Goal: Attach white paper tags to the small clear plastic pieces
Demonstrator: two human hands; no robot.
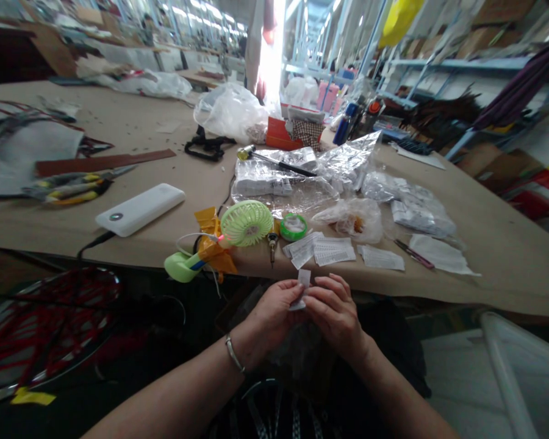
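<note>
My left hand [280, 305], with a metal bangle at the wrist, pinches a small white paper slip [304, 278] between thumb and fingers just off the table's front edge. Close against it, my right hand [333, 310] has its fingers curled in at the slip's lower part, and its thumb is hidden. Beyond the hands lie printed paper labels [333, 250] in a loose overlapping group, with a separate label strip [381, 258] to the right. A screwdriver-like pointed tool [272, 244] and a green round roll or tin [293, 227] are just behind them.
A green fan [246, 224] is fixed at the table edge with orange tape [215, 253]. Left of it lies a white power bank [140, 209] with a cable, then pliers [80, 186]. Clear plastic packets [283, 183], a hammer-like tool [279, 162] and a pen [414, 253] lie farther right.
</note>
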